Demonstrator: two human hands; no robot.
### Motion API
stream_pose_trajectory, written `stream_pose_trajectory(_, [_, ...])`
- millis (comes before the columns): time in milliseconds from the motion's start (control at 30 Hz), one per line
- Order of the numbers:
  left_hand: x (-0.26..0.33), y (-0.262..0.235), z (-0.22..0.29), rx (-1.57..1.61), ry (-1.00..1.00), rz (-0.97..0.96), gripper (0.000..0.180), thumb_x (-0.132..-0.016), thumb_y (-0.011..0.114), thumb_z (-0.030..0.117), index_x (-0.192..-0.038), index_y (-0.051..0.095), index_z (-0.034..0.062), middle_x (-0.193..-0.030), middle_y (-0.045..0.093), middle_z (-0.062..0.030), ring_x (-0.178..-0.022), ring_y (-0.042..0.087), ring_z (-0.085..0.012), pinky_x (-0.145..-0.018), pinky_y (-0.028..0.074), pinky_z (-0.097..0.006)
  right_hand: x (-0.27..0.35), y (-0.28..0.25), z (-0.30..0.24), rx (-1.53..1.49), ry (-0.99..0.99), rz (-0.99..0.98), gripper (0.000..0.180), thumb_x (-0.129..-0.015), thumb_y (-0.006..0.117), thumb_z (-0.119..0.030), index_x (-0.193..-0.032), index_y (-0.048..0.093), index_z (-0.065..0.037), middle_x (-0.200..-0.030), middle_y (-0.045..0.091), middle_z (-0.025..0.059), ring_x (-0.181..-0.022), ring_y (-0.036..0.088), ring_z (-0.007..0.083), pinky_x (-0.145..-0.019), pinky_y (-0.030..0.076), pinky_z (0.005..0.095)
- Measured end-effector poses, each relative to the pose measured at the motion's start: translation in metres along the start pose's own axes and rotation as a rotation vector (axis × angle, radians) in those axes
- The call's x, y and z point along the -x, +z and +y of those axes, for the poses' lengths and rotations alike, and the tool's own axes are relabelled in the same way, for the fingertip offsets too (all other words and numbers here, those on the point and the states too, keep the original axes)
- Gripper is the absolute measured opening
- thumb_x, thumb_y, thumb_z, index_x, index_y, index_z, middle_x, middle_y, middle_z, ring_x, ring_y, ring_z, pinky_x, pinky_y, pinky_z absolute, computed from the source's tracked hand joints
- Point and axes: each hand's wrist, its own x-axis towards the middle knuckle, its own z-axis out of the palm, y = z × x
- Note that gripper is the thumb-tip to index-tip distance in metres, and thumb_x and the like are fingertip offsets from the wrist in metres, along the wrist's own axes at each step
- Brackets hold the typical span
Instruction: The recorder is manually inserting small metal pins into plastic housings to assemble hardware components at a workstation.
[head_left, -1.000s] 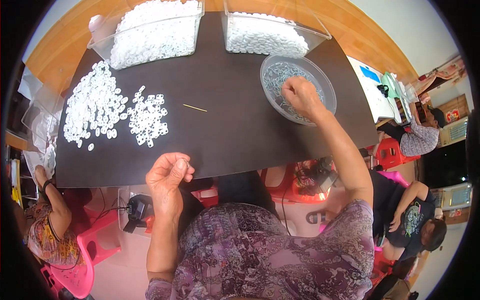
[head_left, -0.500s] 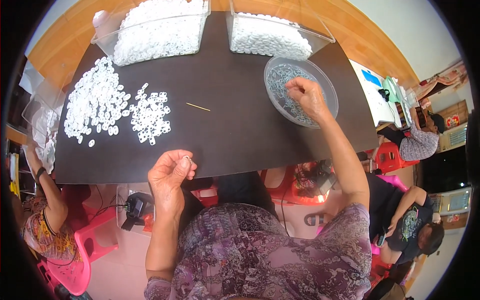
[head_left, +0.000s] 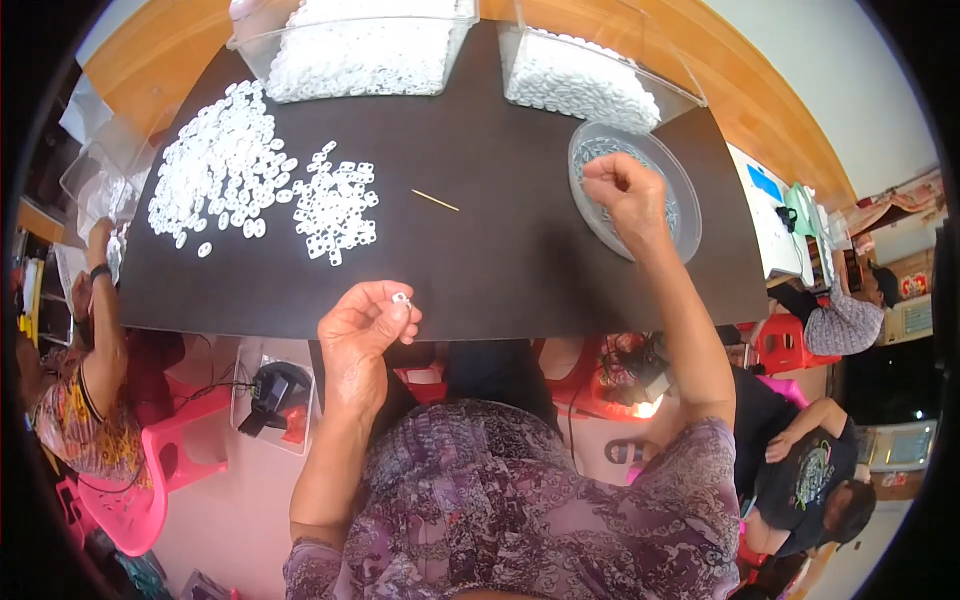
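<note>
Near the table's front edge, my left hand (head_left: 366, 335) pinches a small white plastic piece (head_left: 402, 298) with a hole in it between thumb and fingers. My right hand (head_left: 630, 195) is raised over the left side of a round clear bowl (head_left: 690, 225) of small grey metal screws or nails (head_left: 600, 150). Its fingertips are pressed together, and what they hold, if anything, is too small to make out. Left of centre lies a small pile of square white pieces (head_left: 338, 205) with holes. Beside it spreads a larger pile of oval white pieces (head_left: 225, 155).
A thin yellowish stick (head_left: 435, 200) lies mid-table. Two clear bins, the left bin (head_left: 365, 95) and right bin (head_left: 580, 105), stand at the back, full of white pieces. One person (head_left: 85, 380) sits at the left; another person (head_left: 810, 460) is at the right. A red stool (head_left: 790, 335) stands beyond.
My right hand has lifted slightly from the screws toward the bowl's left side. My left hand has turned so the white piece shows more. The whole view has shifted.
</note>
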Motion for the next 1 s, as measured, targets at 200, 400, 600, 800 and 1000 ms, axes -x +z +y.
stream_pose_trajectory(200, [0.001, -0.001, 0.0, -0.015, -0.002, -0.017, 0.011, -0.084, 0.062, 0.004, -0.092, 0.062, -0.0035, -0.075, 0.063, -0.0079, -0.062, 0.054, -0.0104, -0.058, 0.044, -0.021, 0.009, 0.05, -0.032, -0.352, 0.095, -0.252, 0.011, -0.073, 0.067, 0.001, -0.084, 0.064, 0.0, -0.075, 0.063, 0.0015, -0.07, 0.056, 0.0061, -0.064, 0.046, 0.0202])
stream_pose_trajectory(400, [0.005, -0.004, 0.001, -0.03, 0.021, -0.015, 0.012, -0.085, 0.062, 0.006, -0.094, 0.062, -0.003, -0.077, 0.063, -0.0069, -0.065, 0.057, -0.0092, -0.061, 0.046, -0.02, 0.003, 0.11, -0.043, -0.257, -0.093, -0.309, 0.01, -0.076, 0.066, -0.002, -0.085, 0.063, -0.001, -0.075, 0.063, 0.0033, -0.071, 0.057, 0.0097, -0.065, 0.046, 0.0234])
stream_pose_trajectory(600, [0.006, -0.016, 0.004, -0.009, 0.004, -0.043, 0.015, -0.085, 0.062, 0.008, -0.096, 0.061, -0.0022, -0.08, 0.063, -0.0048, -0.071, 0.058, -0.0087, -0.063, 0.046, -0.02, -0.005, 0.122, -0.052, 0.049, -0.444, -0.264, 0.007, -0.074, 0.063, -0.006, -0.081, 0.064, -0.004, -0.072, 0.061, 0.0087, -0.071, 0.054, 0.0238, -0.065, 0.043, 0.0339])
stream_pose_trajectory(800, [0.003, -0.019, 0.004, 0.03, 0.008, -0.025, 0.011, -0.086, 0.061, 0.005, -0.094, 0.062, -0.0029, -0.077, 0.063, -0.0071, -0.066, 0.058, -0.0099, -0.059, 0.046, -0.021, 0.0, 0.117, -0.054, 0.116, -0.494, -0.164, 0.007, -0.072, 0.065, -0.005, -0.079, 0.065, -0.006, -0.072, 0.06, 0.0071, -0.071, 0.054, 0.0243, -0.065, 0.044, 0.034])
stream_pose_trajectory(1000, [0.006, -0.02, 0.004, 0.058, 0.025, -0.016, 0.011, -0.085, 0.061, 0.004, -0.094, 0.062, -0.0033, -0.076, 0.063, -0.0076, -0.066, 0.058, -0.0106, -0.059, 0.046, -0.021, 0.004, 0.138, -0.061, 0.186, -0.654, -0.199, 0.006, -0.07, 0.066, -0.006, -0.074, 0.062, -0.006, -0.07, 0.056, 0.0074, -0.071, 0.052, 0.0265, -0.063, 0.043, 0.0365])
